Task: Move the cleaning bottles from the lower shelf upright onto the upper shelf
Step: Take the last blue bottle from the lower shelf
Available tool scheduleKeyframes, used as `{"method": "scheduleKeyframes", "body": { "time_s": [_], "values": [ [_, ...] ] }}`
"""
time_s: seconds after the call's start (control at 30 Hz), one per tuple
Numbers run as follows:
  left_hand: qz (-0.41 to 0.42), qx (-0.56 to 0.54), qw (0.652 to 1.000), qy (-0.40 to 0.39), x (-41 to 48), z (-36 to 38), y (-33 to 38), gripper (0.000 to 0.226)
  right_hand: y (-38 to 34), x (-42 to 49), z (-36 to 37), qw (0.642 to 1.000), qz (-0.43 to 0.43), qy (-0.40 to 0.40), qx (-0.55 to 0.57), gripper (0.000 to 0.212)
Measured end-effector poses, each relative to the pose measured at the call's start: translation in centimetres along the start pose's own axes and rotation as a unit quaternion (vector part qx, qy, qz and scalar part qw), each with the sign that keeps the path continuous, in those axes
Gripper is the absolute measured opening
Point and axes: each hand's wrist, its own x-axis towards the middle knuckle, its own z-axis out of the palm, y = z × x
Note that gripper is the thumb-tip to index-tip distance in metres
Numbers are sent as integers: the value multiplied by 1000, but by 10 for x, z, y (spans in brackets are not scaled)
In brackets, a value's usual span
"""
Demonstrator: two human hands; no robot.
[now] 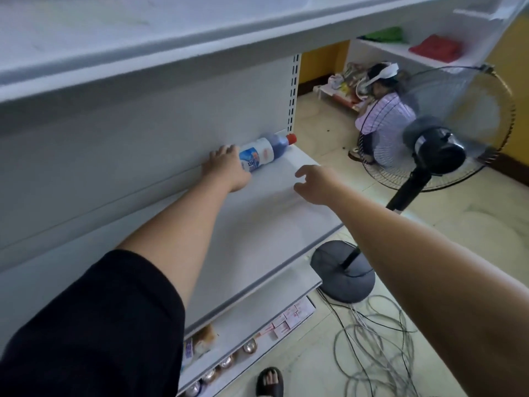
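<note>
Reaching over the white shelf (257, 224), left grip (226, 167) clasps the bottle (263, 151), right grip (313, 181) open near a fan (438, 147).

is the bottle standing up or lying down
Lying down: the bottle rests on its side on the lower shelf, red cap pointing right.

Small shop, retail floor: white metal gondola shelving (257, 224) w/ slotted upright (294, 90). Price labels (286, 319) along bottom shelf edge, lower centre – row of cans (226, 362) below. Upper right: wall shelf (380, 48) w/ folded red goods (435, 48) & green goods (386, 34). Pedestal fan (438, 150), loose cables (378, 339) on tiled floor, right side.
</note>
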Motion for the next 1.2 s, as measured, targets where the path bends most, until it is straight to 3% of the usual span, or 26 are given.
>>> {"method": "scheduleKeyframes", "body": {
  "time_s": [0.1,0.23,0.47,0.57,0.77,0.87,1.03,1.2],
  "values": [
    [-3,61,998,-2,11,4,4,78,-3,19,4,999,4,6,33,42],
    [-36,5,999,-28,17,10,8,85,-6,32,10,997,-4,29,69,43],
    [-99,-69,983,-141,-15,-10,7,55,1,31,6,997,-3,25,72,43],
    [-126,-121,973,-152,-44,-5,3,50,4,15,1,997,-7,11,76,43],
    [-170,-241,948,-121,-118,0,-1,52,1,-35,-10,997,-44,9,58,47],
    [-188,-346,914,-102,-162,2,-1,47,-5,-70,-19,996,-77,13,52,50],
    [-162,-472,866,-37,-234,-11,9,38,-22,-129,-33,988,-135,24,67,50],
    [-126,-524,842,36,-292,-37,26,30,-57,-185,-55,975,-197,37,97,43]
  ]
}}
